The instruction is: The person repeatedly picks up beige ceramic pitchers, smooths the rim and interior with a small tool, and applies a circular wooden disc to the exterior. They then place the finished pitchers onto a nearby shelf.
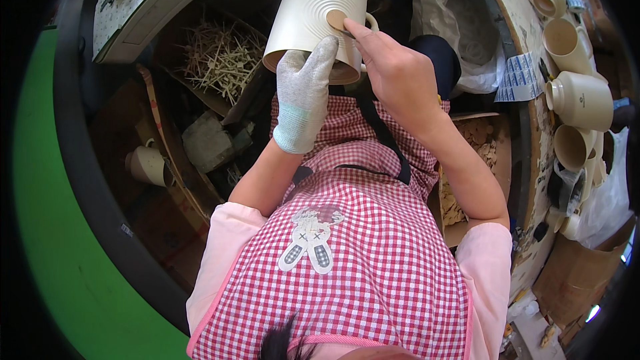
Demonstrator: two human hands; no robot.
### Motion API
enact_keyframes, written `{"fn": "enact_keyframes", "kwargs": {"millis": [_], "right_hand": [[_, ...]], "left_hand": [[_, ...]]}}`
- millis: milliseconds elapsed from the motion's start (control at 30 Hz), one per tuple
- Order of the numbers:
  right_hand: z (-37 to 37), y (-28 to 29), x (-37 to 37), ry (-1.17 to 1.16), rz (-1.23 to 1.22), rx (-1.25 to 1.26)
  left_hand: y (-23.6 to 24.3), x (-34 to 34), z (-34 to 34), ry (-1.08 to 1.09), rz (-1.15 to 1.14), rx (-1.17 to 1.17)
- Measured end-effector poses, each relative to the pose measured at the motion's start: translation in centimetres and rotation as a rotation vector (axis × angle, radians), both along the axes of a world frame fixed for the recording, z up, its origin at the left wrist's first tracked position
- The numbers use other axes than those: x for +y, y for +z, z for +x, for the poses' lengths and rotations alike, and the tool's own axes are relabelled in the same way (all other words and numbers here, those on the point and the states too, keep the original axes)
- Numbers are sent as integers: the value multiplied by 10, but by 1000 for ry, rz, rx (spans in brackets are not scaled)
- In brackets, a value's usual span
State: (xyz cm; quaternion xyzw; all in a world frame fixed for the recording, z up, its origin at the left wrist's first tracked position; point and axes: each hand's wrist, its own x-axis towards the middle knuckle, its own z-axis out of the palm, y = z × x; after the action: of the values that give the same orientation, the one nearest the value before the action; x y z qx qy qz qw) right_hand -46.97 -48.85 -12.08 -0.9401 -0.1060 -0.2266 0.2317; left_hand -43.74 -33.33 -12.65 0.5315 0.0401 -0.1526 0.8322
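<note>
A cream plastic jug body [297, 17] is held up in front of me, tilted, with its open end toward me and a handle on its right side. My left hand [301, 93], in a pale knitted glove, grips the rim of that open end, thumb outside; the other fingertips are partly hidden. Bare, my right hand [403, 70] pinches a small round tan disc [336, 19] at the centre of the jug's ringed wall. The disc seems to touch the wall. Part of it is covered by my fingers.
To the left stands a cardboard box of thin pale sticks [217, 60], with another cream jug body [148, 165] below it. On the right are a box of tan discs [457, 193], a clear plastic bag [460, 33], and several cream jug bodies [583, 101] along a worn board.
</note>
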Motion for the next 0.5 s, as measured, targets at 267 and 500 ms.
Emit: {"fn": "enact_keyframes", "kwargs": {"millis": [267, 500], "right_hand": [[-1, 8, 7, -78, -204, 12], [4, 10, 26, -196, -528, 72]], "left_hand": [[1, 0, -1, -8, 53, -29], [-1, -11, -1, -7, 265, -133]]}}
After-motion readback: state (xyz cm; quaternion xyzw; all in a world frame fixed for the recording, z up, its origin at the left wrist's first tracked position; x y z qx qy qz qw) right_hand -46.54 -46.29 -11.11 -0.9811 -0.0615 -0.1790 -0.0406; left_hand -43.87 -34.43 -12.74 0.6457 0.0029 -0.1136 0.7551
